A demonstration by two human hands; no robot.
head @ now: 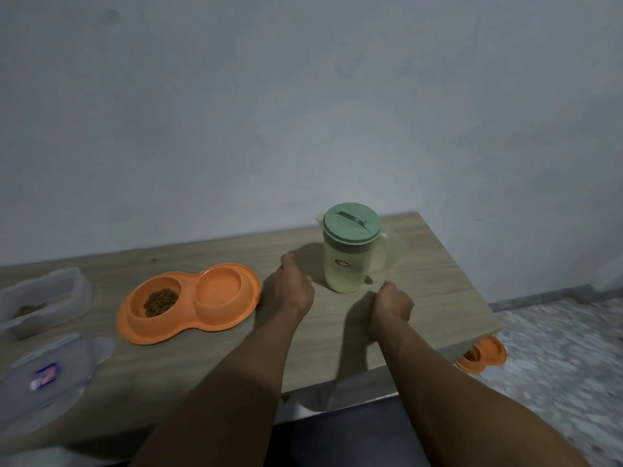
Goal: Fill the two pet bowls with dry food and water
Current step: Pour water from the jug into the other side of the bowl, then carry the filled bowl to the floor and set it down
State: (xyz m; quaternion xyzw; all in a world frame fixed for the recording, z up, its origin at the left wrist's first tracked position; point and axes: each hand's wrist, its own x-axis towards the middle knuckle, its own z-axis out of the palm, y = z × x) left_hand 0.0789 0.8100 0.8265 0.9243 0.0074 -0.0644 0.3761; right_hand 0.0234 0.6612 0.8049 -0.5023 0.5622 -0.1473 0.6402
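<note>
**Both hands near the jug, food in one bowl**

A pale wood-grain table point(421, 298) stands against a bare grey-blue wall point(303, 112), its right end stopping short of a speckled floor point(556, 365). The light is dim and the edges of the view are blurred.

On the table, left of centre, lies an orange double pet bowl point(188, 303). Its left well holds brown dry food point(161, 302); its right well looks bare, and whether any water is in it cannot be told. Right of it, upright and near the back edge, stands a translucent jug point(354, 261) with a green lid point(351, 222) shut on top and its handle turned to the right.

The left hand point(292, 291) hovers between bowl and jug, fingers loosely spread and holding nothing. The right hand point(392, 306) sits just in front of the jug's base, fingers curled inward, gripping nothing visible.

At the far left is a clear plastic container point(43, 301) with a little brown food inside; its loose lid point(50, 375) lies in front of it. On the floor past the table's right corner, a second orange bowl point(482, 355) shows partly.
</note>
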